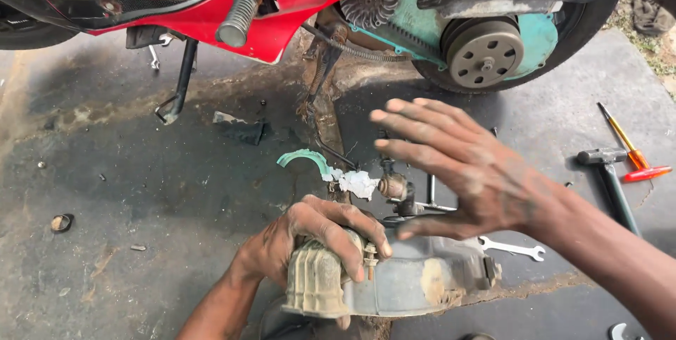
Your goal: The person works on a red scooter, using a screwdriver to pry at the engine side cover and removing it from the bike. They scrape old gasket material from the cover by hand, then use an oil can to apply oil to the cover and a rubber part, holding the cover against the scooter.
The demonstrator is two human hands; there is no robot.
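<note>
left hand (310, 238): clamped round the grimy engine cover (394, 283)
right hand (458, 167): flat open, hovering above, empty
tip: I'd keep that cover braced so it won't rock

Grease-stained left hand (310, 241) reaches in from below, fingers curled downward in a tight grasp with the thumb tucked beneath them, while the right hand (465, 171) hovers flat above, fingers extended leftward, slightly spread.

Scooter (296, 2) cropped above; cover's (415, 283) base hidden.
</note>
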